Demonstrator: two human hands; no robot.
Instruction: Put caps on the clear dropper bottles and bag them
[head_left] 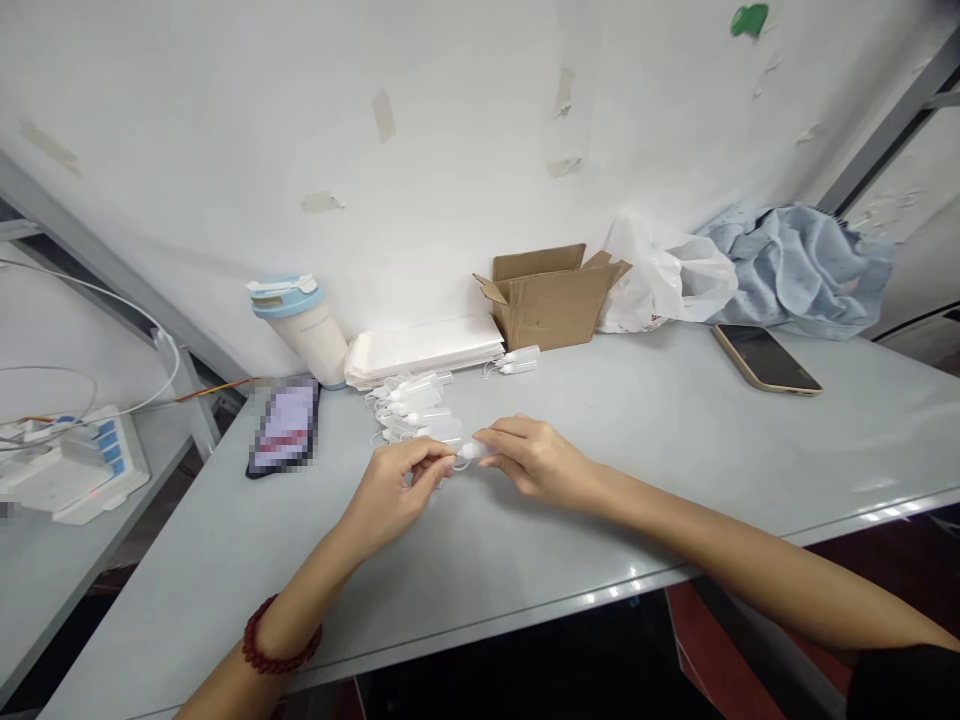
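Note:
My right hand [534, 458] is closed round the body of a small translucent plastic dropper bottle [471, 451] with a white nozzle, held sideways just above the table. My left hand [405, 488] pinches at the nozzle's tip, where a speck of yellow shows between thumb and forefinger; the fingers hide the rest. A thin white loop hangs under the nozzle. Just behind my hands lies a pile of similar dropper bottles [412, 402], their loops pointing left. Two more bottles [519, 361] lie apart, in front of the cardboard box.
Along the wall stand a tumbler [304, 335], a stack of white sheets or envelopes [424, 352], an open cardboard box [555, 305], a plastic bag [660, 275] and a blue cloth [802, 265]. A phone [769, 358] lies right, a blurred purple item [283, 425] left. A power strip [97, 460] sits far left.

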